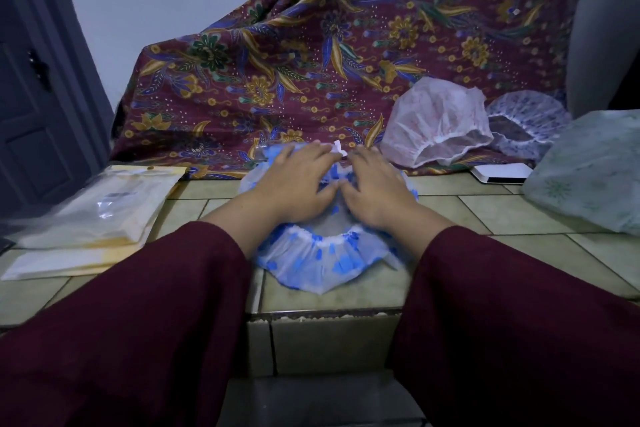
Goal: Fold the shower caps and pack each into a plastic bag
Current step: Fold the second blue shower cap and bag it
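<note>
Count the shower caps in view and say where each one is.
3. A blue-patterned cap lies on the tiles under both hands; a pink cap sits behind on the right; a purple-flowered cap lies beside it. Others may be hidden.

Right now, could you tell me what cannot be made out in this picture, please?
Head view only:
- Middle of the blue-patterned plastic shower cap: hidden under the left hand and right hand.
- Pale green-patterned plastic bag: cut off by the right edge.
- Clear plastic bags on yellow envelopes: count unreadable, overlapping and blurred.
</note>
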